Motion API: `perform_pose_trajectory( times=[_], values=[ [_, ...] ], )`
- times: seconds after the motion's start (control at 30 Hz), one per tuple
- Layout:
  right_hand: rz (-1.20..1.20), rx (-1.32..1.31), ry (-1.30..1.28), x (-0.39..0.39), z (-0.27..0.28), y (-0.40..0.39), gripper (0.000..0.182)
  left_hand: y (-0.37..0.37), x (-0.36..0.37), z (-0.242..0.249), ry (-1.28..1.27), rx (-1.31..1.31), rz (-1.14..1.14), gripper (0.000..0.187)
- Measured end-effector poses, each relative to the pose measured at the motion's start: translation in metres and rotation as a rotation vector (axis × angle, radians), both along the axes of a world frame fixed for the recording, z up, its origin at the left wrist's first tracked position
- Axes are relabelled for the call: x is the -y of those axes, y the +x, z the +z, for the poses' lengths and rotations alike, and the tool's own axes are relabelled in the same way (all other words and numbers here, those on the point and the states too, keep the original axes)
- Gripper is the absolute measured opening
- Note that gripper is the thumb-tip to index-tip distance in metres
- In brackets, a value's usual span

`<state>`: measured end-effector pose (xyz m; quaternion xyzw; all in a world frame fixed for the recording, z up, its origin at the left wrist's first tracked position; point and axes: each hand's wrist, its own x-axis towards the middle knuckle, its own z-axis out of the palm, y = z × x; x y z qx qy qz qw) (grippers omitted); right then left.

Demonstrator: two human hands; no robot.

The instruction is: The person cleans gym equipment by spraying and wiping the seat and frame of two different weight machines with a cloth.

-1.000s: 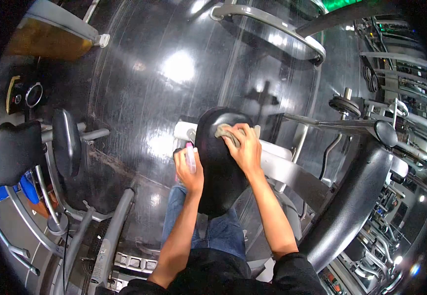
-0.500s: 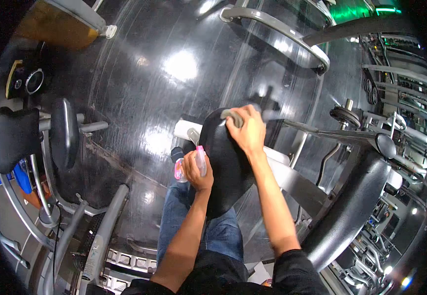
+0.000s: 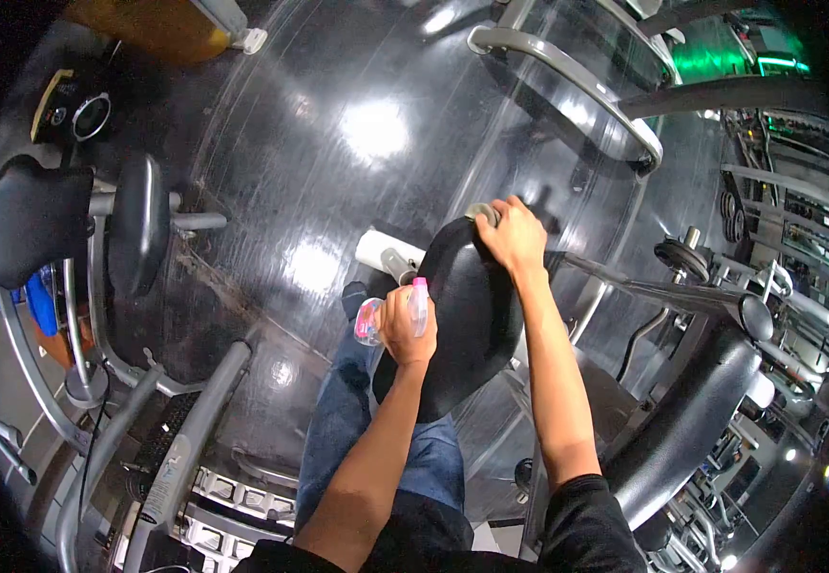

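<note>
My left hand (image 3: 407, 327) is wrapped round a clear plastic bottle (image 3: 419, 307) with a pink cap and a pink label, beside the left edge of a black padded seat (image 3: 472, 310). At the seat's far end, my right hand (image 3: 517, 237) grips a greyish-green cloth (image 3: 482, 212) and presses it against the rounded edge. Most of the cloth is covered by my fingers. A white-and-grey machine part (image 3: 386, 250) shows beyond my left hand.
Another long black pad (image 3: 691, 425) lies to the right, near a weight plate (image 3: 680, 258). Machine pads (image 3: 34, 224) and grey frame tubes (image 3: 199, 439) stand on the left. A curved grey frame (image 3: 577, 86) rests on the dark floor ahead.
My right hand has slid the cloth from the top of the seat's far end to its edge. The whole scene has shifted slightly as the camera moved. My left hand still holds the bottle.
</note>
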<state>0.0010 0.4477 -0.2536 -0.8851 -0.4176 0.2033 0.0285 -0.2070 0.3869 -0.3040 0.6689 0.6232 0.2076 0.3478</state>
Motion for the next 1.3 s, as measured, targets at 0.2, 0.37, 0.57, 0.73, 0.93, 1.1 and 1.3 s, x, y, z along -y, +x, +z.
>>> perform_pose_trajectory(
  times=[0.2, 0.37, 0.57, 0.73, 0.93, 1.1, 1.3],
  values=[
    [0.513, -0.063, -0.014, -0.02, 0.0, -0.007, 0.034, -0.008, 0.008, -0.006, 0.058, 0.036, 0.029, 0.022],
    [0.585, -0.256, 0.094, -0.004, 0.019, 0.019, 0.03, -0.005, 0.006, -0.004, 0.066, 0.061, 0.036, 0.022],
    [0.166, -0.12, -0.106, -0.009, -0.006, 0.034, 0.038, -0.003, 0.002, -0.005, 0.023, 0.09, 0.007, 0.02],
    [0.391, -0.008, -0.023, -0.024, -0.006, -0.006, 0.035, -0.004, 0.007, -0.004, 0.061, 0.077, 0.039, 0.021],
    [0.888, -0.091, -0.063, -0.009, 0.031, -0.038, 0.023, -0.008, 0.013, -0.013, 0.069, 0.053, 0.038, 0.027],
    [0.817, -0.054, 0.067, -0.005, 0.027, -0.013, 0.025, -0.007, 0.012, -0.012, 0.106, 0.038, 0.016, 0.03],
    [0.56, 0.05, -0.091, -0.031, 0.006, -0.008, 0.028, -0.008, 0.011, -0.01, 0.128, 0.037, 0.016, 0.029]
  ],
)
